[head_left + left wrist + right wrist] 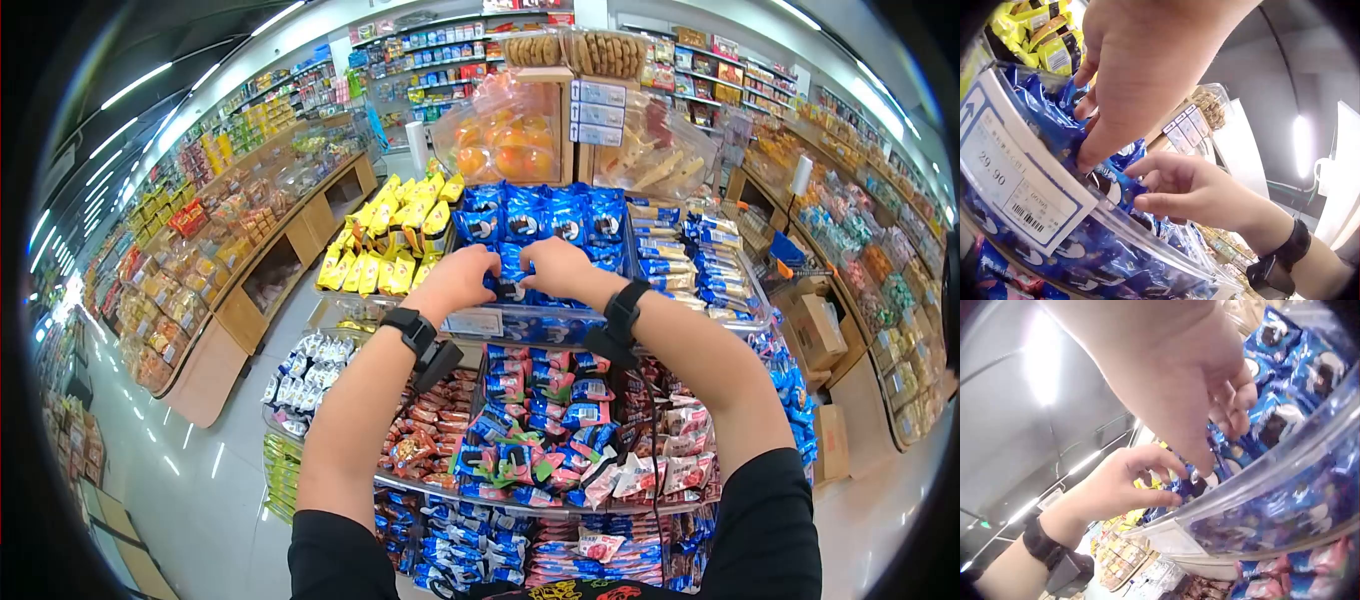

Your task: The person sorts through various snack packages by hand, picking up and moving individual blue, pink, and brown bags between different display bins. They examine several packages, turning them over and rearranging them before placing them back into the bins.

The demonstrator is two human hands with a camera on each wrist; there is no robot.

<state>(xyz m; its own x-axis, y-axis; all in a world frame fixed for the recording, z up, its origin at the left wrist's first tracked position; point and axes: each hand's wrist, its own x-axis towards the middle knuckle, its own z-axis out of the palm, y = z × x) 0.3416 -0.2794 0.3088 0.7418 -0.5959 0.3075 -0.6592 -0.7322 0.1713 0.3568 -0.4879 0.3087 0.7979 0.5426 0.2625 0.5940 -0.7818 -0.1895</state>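
Note:
Both hands are over a clear bin of blue snack packets. My left hand rests at the bin's front left, fingers bent and fingertips down among the packets. In the left wrist view its thumb is close to the front rim, beside a packet with a dark cookie picture. My right hand is just to the right, fingers loosely curved, thumb toward the left hand. The right wrist view shows those fingers over the packets, thumb apart from them. Neither hand visibly has a packet lifted from the pile.
Yellow packets fill the bin on the left; cream-and-blue packets lie to the right. A price card is fixed to the bin's front. Lower tiers hold pink-and-blue sweets. Bagged oranges and cookie tubs stand behind.

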